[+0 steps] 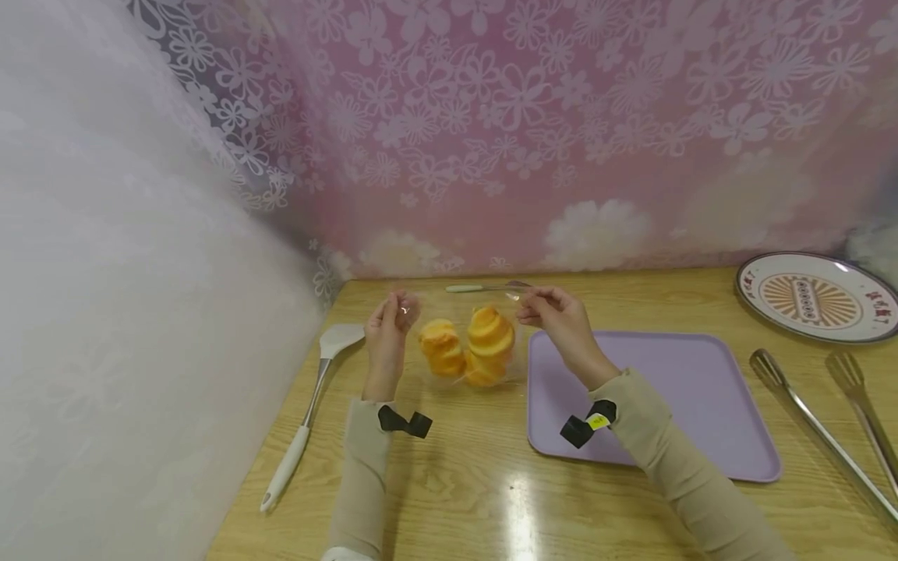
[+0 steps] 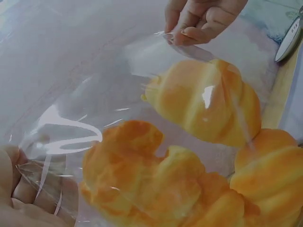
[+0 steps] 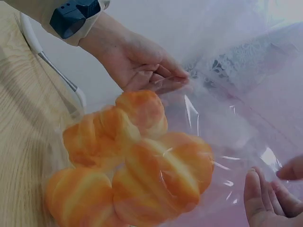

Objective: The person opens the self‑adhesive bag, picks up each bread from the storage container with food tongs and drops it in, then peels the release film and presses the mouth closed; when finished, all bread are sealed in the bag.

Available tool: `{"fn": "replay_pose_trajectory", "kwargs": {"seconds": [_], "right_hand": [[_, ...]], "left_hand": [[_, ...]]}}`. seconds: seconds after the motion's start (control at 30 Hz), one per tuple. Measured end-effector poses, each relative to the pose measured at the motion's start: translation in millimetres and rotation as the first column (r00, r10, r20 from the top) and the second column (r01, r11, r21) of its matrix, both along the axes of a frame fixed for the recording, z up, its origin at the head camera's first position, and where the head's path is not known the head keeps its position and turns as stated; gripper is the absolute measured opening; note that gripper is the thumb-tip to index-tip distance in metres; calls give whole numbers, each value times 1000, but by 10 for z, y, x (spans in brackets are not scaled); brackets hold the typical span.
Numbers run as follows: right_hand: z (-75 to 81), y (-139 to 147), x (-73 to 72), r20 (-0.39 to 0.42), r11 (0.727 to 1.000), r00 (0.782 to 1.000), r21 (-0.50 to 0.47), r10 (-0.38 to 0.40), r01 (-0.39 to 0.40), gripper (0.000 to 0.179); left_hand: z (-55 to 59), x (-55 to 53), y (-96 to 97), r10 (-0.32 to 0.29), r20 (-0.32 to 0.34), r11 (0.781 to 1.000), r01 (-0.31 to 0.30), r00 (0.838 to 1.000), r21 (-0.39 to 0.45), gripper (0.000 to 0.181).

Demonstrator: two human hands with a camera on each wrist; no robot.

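Observation:
A clear plastic bag (image 2: 118, 111) is held up above the table, stretched between both hands. Inside it are several golden-yellow bread rolls (image 1: 489, 343) with ridged, twisted surfaces, bunched low in the bag. My left hand (image 1: 386, 339) pinches one upper corner of the film, fingers curled and thumb against them. At the opposite upper corner, my right hand (image 1: 564, 327) pinches the film between thumb and fingertips. In the right wrist view the rolls (image 3: 161, 175) press against one another behind the shiny film.
A lilac tray (image 1: 673, 389) lies under and beside the right forearm. To the left is a white-handled spatula (image 1: 306, 421). A light-handled utensil (image 1: 464, 289) lies behind the bag. At right are a patterned plate (image 1: 817, 300) and metal serving utensils (image 1: 814, 421). A wall borders the left.

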State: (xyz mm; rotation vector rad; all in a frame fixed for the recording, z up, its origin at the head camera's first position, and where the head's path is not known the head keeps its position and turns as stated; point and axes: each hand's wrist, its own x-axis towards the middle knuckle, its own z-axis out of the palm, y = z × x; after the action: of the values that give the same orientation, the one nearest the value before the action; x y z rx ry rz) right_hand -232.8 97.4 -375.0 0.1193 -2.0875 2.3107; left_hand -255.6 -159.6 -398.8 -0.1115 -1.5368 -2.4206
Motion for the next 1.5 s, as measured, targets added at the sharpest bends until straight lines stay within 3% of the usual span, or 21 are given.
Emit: {"fn": "replay_pose_trajectory", "kwargs": {"seconds": [0.2, 0.3, 0.5, 0.77, 0.87, 1.13, 1.23, 1.33, 1.43, 1.5], "right_hand": [[-11, 27, -38, -2, 995, 1000, 100, 4, -3, 44], [0, 32, -44, 27, 993, 1000, 120, -5, 2, 48], [37, 39, -32, 33, 996, 999, 91, -9, 6, 42], [60, 19, -31, 62, 1000, 998, 15, -1, 0, 28], [52, 8, -42, 69, 1000, 998, -3, -10, 10, 22], [45, -14, -59, 48, 996, 998, 76, -47, 44, 32], [75, -66, -49, 14, 992, 995, 81, -96, 95, 35], [106, -141, 4, -75, 982, 983, 77, -167, 173, 42], [147, -247, 84, -215, 964, 951, 100, -221, 247, 40], [198, -344, 133, -306, 957, 927, 120, -217, 264, 35]], "left_hand": [[-65, -8, -55, -91, -57, 996, 91, 994, 11, 25], [-65, 9, -72, -101, -78, 994, 103, 992, 24, 22], [1, 9, -75, -27, -116, 998, 33, 993, 47, 17], [56, 21, -36, 30, -23, 989, -26, 999, 147, 25], [60, 27, -6, 75, -5, 986, -73, 997, 147, 28], [53, 67, 74, 135, -17, 985, -132, 991, 111, 23], [54, 72, 97, 145, -24, 982, -141, 989, 124, 20], [52, 65, 113, 146, -28, 980, -140, 989, 138, 18], [47, 57, 114, 141, -27, 979, -135, 990, 150, 18], [48, 57, 112, 139, -21, 979, -134, 990, 151, 18]]}}
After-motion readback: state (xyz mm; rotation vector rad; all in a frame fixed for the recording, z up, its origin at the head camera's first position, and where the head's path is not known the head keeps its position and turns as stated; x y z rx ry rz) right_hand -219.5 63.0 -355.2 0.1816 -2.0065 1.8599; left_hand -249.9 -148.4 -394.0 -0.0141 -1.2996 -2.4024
